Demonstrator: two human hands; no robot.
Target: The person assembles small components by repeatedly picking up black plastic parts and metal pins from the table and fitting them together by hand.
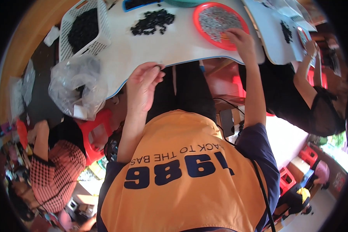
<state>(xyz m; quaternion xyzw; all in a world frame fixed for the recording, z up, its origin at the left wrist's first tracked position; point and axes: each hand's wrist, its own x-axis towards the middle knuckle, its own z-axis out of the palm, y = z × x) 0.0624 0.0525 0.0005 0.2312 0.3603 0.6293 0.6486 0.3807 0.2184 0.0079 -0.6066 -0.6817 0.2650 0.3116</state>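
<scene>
The person's two hands at a pale worktop [143, 50], seen from above. The left hand [141, 83] appears at the near edge, palm turned partly upward, its thumb and fingertips pinched together on a small dark piece [159, 67]; the piece is too small and too much covered for its long axis to be made out. The right hand [242, 40] reaches over the near right rim of a red bowl [220, 45], its fingertips down among the small silver pieces [216, 22] within. Its thumb and fingers lie close to one another, but whether a silver piece is gripped between them cannot be told.

The chief relation is between the held piece and the bowl: the bowl lies forward and to the right of the left hand, well apart from it, while the right hand is already at its contents. The silver pieces lie loose, with no common direction. A loose heap of black pieces [154, 22], spread roughly from left to right, lies ahead of the left hand, which appears the nearer of the two, and to the left of the bowl. Farther left stand a white basket [105, 29] containing dark pieces and, at the worktop's edge, a clear plastic bag [62, 83].
</scene>
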